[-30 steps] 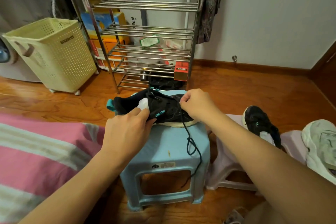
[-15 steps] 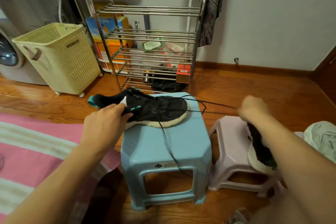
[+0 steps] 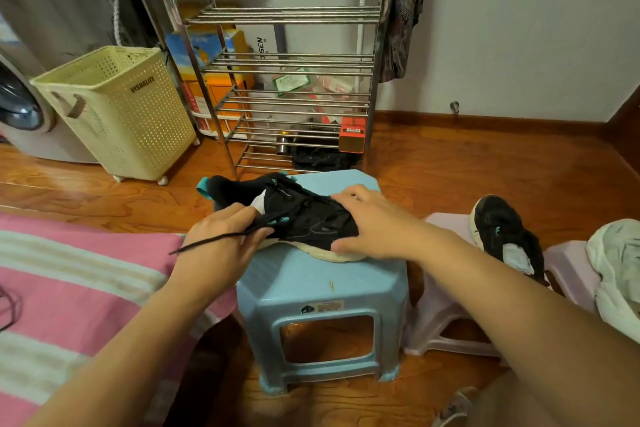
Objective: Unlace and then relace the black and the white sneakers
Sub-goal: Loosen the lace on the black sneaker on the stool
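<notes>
A blue stool (image 3: 322, 288) carries a black sneaker (image 3: 304, 218) along its far edge. Beside it, a lilac stool (image 3: 446, 225) bears a second black sneaker (image 3: 502, 232). Both stools stand on the wooden floor (image 3: 450, 166).

Lighting and picture quality: dim, warm indoor light.
You get soft glare on the wooden floor (image 3: 485, 163), slight overall softness, and wide-angle bending at the edges.
</notes>
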Tool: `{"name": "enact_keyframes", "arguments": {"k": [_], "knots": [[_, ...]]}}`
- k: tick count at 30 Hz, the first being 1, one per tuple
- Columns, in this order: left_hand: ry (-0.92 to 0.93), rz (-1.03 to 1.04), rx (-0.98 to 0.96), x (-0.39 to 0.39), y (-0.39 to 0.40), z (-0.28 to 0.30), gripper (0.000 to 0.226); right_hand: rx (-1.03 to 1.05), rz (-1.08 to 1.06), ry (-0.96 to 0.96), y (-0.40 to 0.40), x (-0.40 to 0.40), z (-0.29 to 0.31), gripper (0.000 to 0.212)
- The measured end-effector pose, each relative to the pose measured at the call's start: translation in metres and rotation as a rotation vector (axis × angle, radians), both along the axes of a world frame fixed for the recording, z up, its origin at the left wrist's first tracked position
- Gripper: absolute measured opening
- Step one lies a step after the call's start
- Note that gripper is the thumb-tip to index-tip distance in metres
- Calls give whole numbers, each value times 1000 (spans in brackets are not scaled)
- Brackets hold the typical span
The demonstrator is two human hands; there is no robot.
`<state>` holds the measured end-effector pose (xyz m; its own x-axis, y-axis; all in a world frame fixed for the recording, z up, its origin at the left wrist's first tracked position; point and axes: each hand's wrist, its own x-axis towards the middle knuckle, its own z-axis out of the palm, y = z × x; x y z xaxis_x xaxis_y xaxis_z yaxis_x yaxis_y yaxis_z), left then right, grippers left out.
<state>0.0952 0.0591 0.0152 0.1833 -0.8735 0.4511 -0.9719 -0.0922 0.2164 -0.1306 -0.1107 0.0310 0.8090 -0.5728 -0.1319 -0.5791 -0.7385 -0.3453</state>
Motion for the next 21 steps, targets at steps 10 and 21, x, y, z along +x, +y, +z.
{"name": "enact_keyframes", "arguments": {"k": [10, 21], "knots": [[47, 10, 46, 3, -4, 2, 16, -341, -31, -247, 4, -17, 0, 23], [56, -12, 46, 4, -2, 0, 19, -231, -48, -132, 1, -6, -13, 54]]}}
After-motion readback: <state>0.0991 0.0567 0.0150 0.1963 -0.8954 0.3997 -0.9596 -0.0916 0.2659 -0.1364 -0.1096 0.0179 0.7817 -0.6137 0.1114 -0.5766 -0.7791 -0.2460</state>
